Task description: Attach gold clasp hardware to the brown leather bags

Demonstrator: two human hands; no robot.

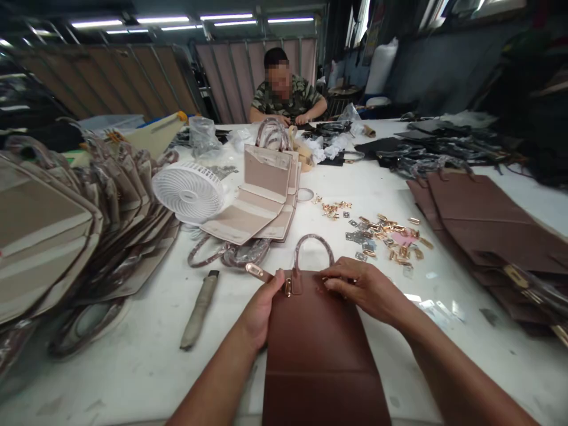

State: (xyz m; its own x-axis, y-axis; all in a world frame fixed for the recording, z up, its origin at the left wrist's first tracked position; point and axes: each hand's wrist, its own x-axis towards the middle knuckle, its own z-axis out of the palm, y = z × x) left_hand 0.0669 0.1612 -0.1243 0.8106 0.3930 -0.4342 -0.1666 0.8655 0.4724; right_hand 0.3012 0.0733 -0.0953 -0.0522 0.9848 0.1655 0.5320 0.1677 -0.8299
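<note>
A brown leather bag panel (pixel 317 349) lies flat on the white table (pixel 146 361) right in front of me, its plastic-wrapped handle (pixel 313 244) pointing away. My left hand (pixel 261 310) grips the panel's upper left edge, thumb beside a gold clasp (pixel 288 288) and a strap tip (pixel 257 272). My right hand (pixel 366 290) rests on the upper right edge, fingers curled and pinching at the handle's right base. What the fingertips pinch is hidden.
Gold and silver metal fittings (pixel 386 234) lie scattered beyond my right hand. Brown panels (pixel 483 225) are stacked at right, beige bag pieces (pixel 261 195) and a white fan (pixel 189 192) ahead, wrapped bags (pixel 66 236) at left. A grey tool (pixel 199 307) lies left. A person (pixel 286 92) sits opposite.
</note>
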